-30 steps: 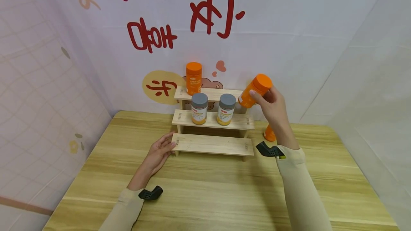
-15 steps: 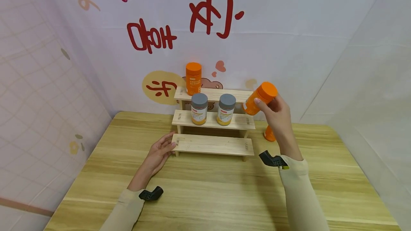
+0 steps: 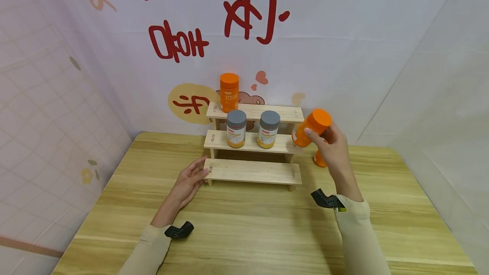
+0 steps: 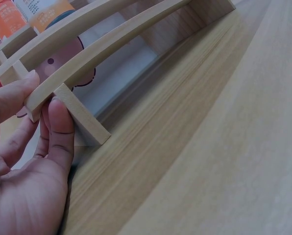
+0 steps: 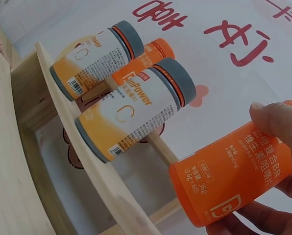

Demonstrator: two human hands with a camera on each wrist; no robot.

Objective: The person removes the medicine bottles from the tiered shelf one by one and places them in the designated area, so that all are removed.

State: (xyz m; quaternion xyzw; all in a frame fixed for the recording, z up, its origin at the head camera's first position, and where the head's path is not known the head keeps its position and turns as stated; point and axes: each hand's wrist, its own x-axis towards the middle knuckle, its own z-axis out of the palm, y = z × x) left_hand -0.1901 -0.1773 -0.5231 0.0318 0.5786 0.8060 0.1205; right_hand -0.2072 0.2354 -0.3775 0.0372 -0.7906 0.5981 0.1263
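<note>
My right hand [image 3: 333, 147] grips an orange supplement bottle [image 3: 311, 128], tilted, by the right end of a three-step wooden display shelf [image 3: 252, 171]. In the right wrist view the bottle [image 5: 229, 171] is held between thumb and fingers, its printed label facing the camera. At the shelf's lowest step, my left hand [image 3: 189, 180] pinches the left end, thumb on top and fingers beneath the board [image 4: 87, 61]. Two grey-capped bottles, a left one [image 3: 236, 128] and a right one [image 3: 269, 129], stand on the middle step. Another orange bottle [image 3: 229, 92] stands at the top step's left end.
One more orange bottle [image 3: 320, 159] stands on the wooden table [image 3: 244, 228] right of the shelf, partly hidden behind my right hand. A white printed cloth wall [image 3: 336, 46] rises close behind the shelf.
My right hand has carried the orange bottle down and to the right, from the top step's right end to about middle-step height. The left hand keeps its place on the shelf.
</note>
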